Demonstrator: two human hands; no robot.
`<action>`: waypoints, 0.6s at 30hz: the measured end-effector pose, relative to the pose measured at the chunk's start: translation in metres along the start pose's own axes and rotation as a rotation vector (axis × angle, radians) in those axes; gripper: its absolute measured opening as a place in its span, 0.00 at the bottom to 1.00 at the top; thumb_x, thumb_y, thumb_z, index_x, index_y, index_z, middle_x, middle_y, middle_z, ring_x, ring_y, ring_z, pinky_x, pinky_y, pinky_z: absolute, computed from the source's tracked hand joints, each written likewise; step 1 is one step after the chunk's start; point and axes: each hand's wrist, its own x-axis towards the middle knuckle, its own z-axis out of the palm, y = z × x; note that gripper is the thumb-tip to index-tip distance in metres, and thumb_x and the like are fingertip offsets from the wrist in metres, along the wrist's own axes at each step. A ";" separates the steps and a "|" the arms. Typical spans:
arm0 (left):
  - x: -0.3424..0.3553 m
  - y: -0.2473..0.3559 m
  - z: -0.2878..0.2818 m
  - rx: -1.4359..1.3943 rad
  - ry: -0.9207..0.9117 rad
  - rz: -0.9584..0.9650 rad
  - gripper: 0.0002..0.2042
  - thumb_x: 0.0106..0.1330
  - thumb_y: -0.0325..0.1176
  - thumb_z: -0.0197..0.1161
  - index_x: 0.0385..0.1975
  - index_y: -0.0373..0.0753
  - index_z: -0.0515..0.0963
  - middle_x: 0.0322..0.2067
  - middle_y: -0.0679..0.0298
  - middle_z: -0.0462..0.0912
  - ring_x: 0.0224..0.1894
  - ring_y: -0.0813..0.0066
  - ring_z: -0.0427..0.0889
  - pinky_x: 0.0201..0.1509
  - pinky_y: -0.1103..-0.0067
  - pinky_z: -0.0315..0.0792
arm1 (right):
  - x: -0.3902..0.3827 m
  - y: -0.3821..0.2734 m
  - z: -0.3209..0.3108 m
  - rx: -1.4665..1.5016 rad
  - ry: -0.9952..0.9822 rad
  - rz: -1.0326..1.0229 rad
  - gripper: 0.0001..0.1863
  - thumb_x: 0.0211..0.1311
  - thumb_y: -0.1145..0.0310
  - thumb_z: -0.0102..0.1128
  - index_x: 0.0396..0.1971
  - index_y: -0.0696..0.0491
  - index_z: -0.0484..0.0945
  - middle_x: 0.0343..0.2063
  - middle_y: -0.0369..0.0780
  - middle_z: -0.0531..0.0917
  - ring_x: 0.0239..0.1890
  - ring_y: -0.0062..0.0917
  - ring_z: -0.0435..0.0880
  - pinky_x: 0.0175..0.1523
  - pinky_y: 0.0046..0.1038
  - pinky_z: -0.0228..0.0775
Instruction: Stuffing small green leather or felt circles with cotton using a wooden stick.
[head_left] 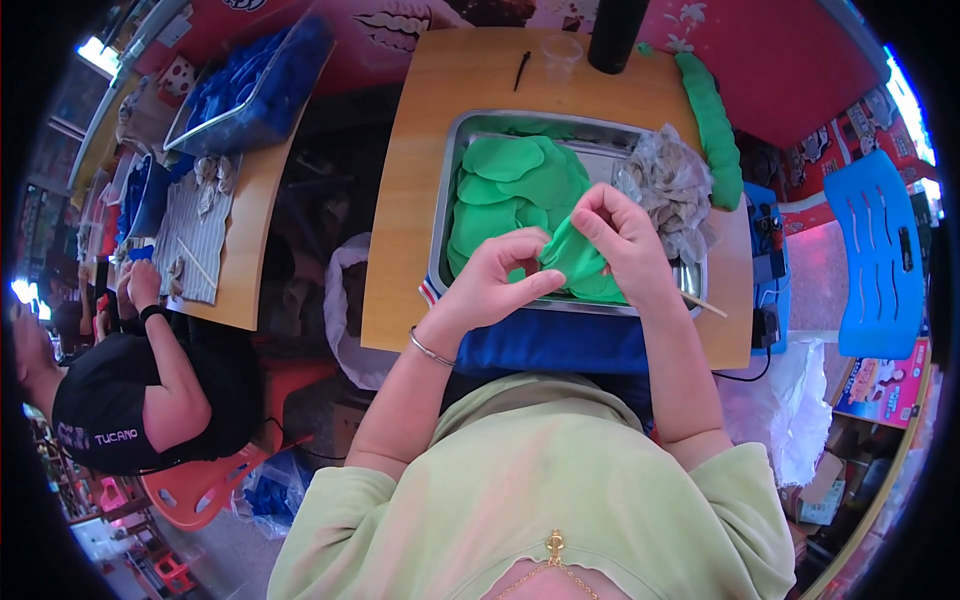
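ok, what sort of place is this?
Probably a small handwork workshop: a metal tray holds overlapping flat green pieces, a second person sits working at a neighbouring table, and blue material is heaped there.

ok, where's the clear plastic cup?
Head view, top, right of centre: the cup is on the table beyond the tray, between a black stick and dark cylinder.
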 end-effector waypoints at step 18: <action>0.003 0.008 0.004 -0.504 0.113 -0.098 0.04 0.65 0.29 0.59 0.32 0.36 0.75 0.31 0.73 0.77 0.34 0.90 0.72 0.39 0.88 0.68 | 0.001 0.008 0.000 0.145 -0.004 0.007 0.07 0.65 0.66 0.54 0.36 0.53 0.72 0.26 0.28 0.75 0.26 0.06 0.72 0.28 0.11 0.63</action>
